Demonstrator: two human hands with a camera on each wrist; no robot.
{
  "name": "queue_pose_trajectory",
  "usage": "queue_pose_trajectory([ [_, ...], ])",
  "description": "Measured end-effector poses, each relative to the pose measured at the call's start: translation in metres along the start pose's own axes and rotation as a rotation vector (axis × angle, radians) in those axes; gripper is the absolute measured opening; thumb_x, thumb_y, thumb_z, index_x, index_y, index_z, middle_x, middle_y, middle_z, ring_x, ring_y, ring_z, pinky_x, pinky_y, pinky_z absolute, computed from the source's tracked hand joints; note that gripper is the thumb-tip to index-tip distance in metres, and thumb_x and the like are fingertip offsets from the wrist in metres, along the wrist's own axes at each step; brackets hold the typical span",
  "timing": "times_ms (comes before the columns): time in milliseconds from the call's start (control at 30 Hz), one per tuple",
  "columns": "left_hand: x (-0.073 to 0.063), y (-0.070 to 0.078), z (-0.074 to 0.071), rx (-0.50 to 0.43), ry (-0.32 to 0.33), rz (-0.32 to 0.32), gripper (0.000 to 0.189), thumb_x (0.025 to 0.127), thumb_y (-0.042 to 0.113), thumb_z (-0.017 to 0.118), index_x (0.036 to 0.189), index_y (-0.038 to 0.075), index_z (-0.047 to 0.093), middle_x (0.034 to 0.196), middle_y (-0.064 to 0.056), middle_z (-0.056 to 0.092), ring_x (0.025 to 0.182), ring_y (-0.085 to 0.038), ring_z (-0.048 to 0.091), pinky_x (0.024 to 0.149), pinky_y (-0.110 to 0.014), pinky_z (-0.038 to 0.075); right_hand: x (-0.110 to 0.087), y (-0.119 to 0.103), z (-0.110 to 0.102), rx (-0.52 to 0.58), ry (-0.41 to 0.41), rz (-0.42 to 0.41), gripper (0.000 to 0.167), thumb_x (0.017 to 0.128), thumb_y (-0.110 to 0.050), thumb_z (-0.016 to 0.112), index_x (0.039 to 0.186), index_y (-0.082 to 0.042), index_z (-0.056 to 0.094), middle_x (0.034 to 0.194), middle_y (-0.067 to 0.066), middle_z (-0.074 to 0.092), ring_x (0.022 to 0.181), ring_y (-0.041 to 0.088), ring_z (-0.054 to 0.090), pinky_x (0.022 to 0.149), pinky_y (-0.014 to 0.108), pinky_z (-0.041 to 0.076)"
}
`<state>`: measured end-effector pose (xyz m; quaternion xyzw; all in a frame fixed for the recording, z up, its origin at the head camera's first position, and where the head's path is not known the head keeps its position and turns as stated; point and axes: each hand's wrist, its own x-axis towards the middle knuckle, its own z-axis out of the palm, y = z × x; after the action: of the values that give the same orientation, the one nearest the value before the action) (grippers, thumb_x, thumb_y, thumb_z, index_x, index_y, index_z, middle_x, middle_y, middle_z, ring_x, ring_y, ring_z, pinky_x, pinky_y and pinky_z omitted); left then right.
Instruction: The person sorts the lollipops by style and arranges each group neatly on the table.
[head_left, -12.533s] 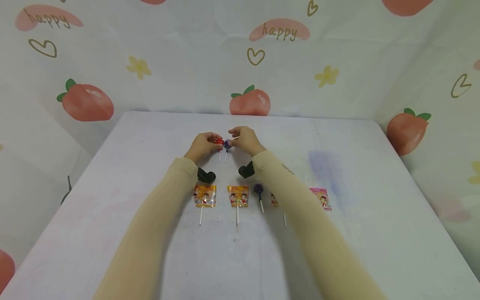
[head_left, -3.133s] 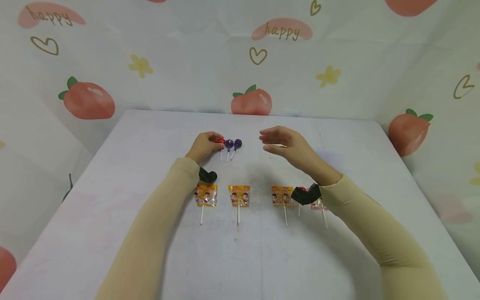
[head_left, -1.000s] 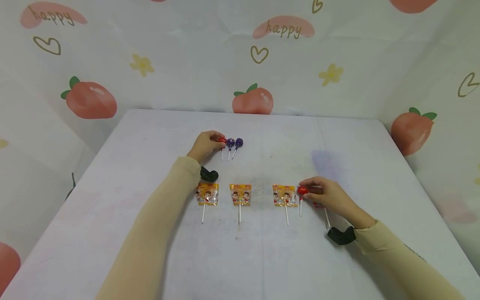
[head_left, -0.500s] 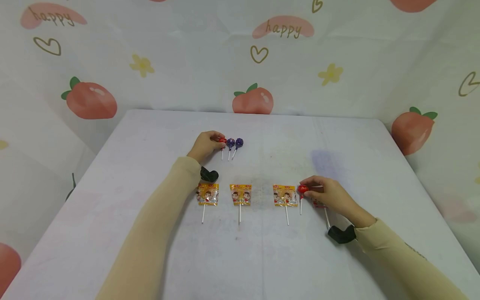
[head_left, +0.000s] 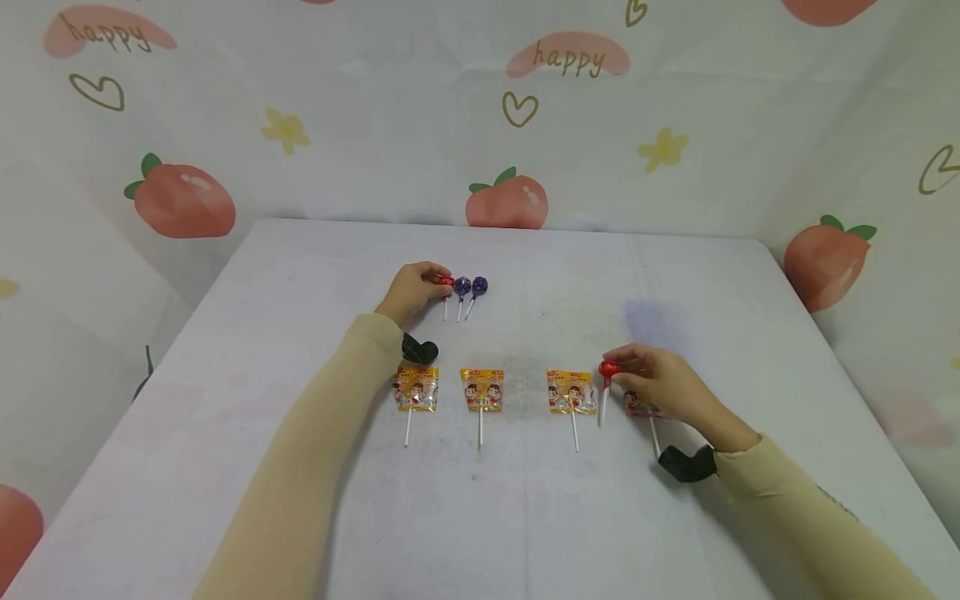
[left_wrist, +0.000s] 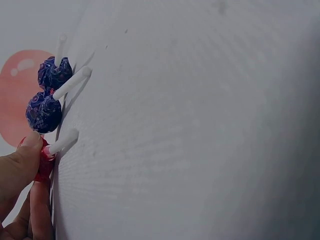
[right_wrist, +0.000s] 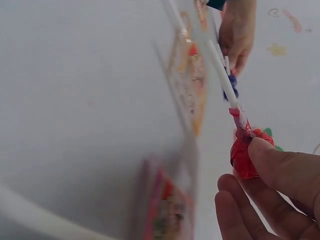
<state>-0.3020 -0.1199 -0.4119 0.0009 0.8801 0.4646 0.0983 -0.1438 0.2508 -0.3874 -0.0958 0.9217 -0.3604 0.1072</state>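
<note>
At the back of the table, my left hand (head_left: 408, 293) pinches the round red-wrapped head of a lollipop (left_wrist: 46, 160) between thumb and fingers. Two purple-wrapped lollipops, a nearer one (head_left: 462, 286) and a farther one (head_left: 479, 286), lie in a row to its right, sticks toward me. My right hand (head_left: 663, 387) pinches another red lollipop (head_left: 609, 367) by its head, at the front right. Its white stick points down toward me in the head view. Partly hidden under the right hand is a flat lollipop in a pink wrapper (head_left: 637, 403).
Three flat lollipops in orange wrappers lie in the front row: one at the left (head_left: 416, 390), one in the middle (head_left: 482, 390), one (head_left: 572, 392) just left of my right hand. A patterned cloth (head_left: 360, 125) hangs behind the white table (head_left: 480, 517).
Earlier the right hand set a second purple lollipop beside the first, then reached back to the front row. It now grips the red lollipop, raised slightly. The left hand stays put.
</note>
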Motion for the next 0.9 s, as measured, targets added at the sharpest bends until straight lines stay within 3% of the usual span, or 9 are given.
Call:
queue_pose_trajectory([
  [100, 0.000, 0.000, 0.000, 0.000, 0.000, -0.002, 0.032, 0.090, 0.019, 0.069, 0.121, 0.010, 0.063, 0.119, -0.011, 0.061, 0.108, -0.024, 0.053, 0.100, -0.039, 0.041, 0.001, -0.005, -0.005, 0.014, 0.009, -0.010, 0.030, 0.091, -0.011, 0.066, 0.121, -0.008, 0.064, 0.111, 0.016, 0.070, 0.095, 0.025, 0.067, 0.067, 0.025, 0.051],
  [233, 0.000, 0.000, 0.000, 0.004, -0.001, 0.001, 0.032, 0.090, 0.018, 0.069, 0.121, 0.010, 0.063, 0.119, -0.011, 0.061, 0.108, -0.024, 0.053, 0.099, -0.039, 0.041, 0.004, -0.012, -0.011, 0.009, 0.043, -0.065, 0.033, 0.089, -0.011, 0.069, 0.121, -0.005, 0.063, 0.113, 0.017, 0.069, 0.099, 0.029, 0.068, 0.075, 0.024, 0.052],
  [467, -0.001, 0.000, 0.000, 0.001, 0.003, 0.014, 0.033, 0.090, 0.018, 0.069, 0.121, 0.009, 0.063, 0.119, -0.012, 0.061, 0.109, -0.024, 0.054, 0.100, -0.039, 0.040, 0.013, -0.026, -0.021, 0.017, 0.080, -0.128, 0.033, 0.090, -0.008, 0.067, 0.123, -0.005, 0.062, 0.116, 0.017, 0.068, 0.102, 0.032, 0.068, 0.085, 0.042, 0.054],
  [700, -0.002, 0.000, -0.001, -0.004, 0.005, 0.018, 0.032, 0.090, 0.018, 0.069, 0.120, 0.009, 0.064, 0.118, -0.011, 0.062, 0.110, -0.025, 0.054, 0.101, -0.039, 0.040, 0.028, -0.041, -0.031, 0.039, 0.111, -0.168, 0.031, 0.091, -0.009, 0.066, 0.122, -0.006, 0.063, 0.116, 0.015, 0.068, 0.101, 0.029, 0.068, 0.084, 0.035, 0.054],
  [900, -0.003, 0.002, -0.001, -0.003, -0.001, 0.012, 0.033, 0.090, 0.018, 0.069, 0.121, 0.009, 0.063, 0.119, -0.011, 0.062, 0.110, -0.025, 0.053, 0.102, -0.039, 0.040, 0.041, -0.056, -0.035, 0.057, 0.133, -0.179, 0.033, 0.092, -0.011, 0.065, 0.124, -0.007, 0.062, 0.121, 0.014, 0.066, 0.104, 0.028, 0.067, 0.090, 0.040, 0.052],
])
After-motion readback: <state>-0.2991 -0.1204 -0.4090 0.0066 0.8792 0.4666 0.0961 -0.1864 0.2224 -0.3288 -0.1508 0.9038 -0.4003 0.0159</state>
